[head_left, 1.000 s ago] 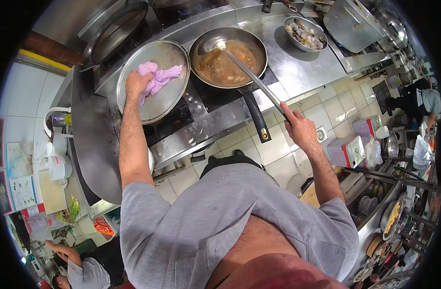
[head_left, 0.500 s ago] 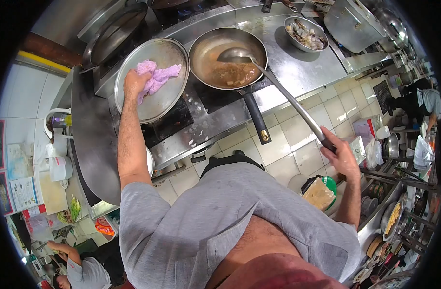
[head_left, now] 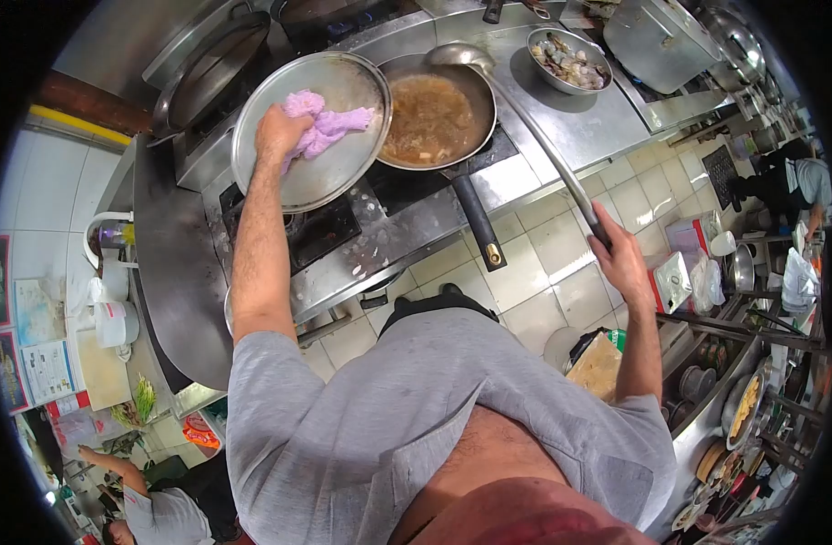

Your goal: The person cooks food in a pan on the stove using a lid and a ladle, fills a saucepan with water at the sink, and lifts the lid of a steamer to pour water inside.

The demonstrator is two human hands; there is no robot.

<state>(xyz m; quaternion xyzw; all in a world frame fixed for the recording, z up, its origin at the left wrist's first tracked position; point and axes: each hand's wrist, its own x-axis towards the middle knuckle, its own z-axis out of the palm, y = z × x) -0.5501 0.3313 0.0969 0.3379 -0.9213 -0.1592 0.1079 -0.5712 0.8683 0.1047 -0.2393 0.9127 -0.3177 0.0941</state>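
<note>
My left hand (head_left: 279,136) is closed on a crumpled pink cloth (head_left: 329,133) on top of a large round metal lid (head_left: 329,186). Whatever lies under the cloth is hidden. The lid overlaps the left rim of a frying pan (head_left: 414,161) that holds brown liquid (head_left: 434,118) with small pieces in it. The pan's black handle (head_left: 476,218) points toward me. My right hand (head_left: 621,259) grips the dark end of a long steel ladle (head_left: 554,150). The ladle's bowl (head_left: 459,57) is at the pan's far rim, out of the liquid.
A metal bowl of shrimp-like seafood (head_left: 570,62) stands on the steel counter (head_left: 561,136) right of the pan. Beyond it is a big pot (head_left: 657,45). Another large pan (head_left: 211,68) sits far left. Co-workers are at lower left (head_left: 166,513) and far right (head_left: 807,186).
My left hand has shifted right with the cloth and lid, which now covers the pan's left edge. The ladle's bowl has come out of the liquid to the far rim. My right hand moved slightly forward.
</note>
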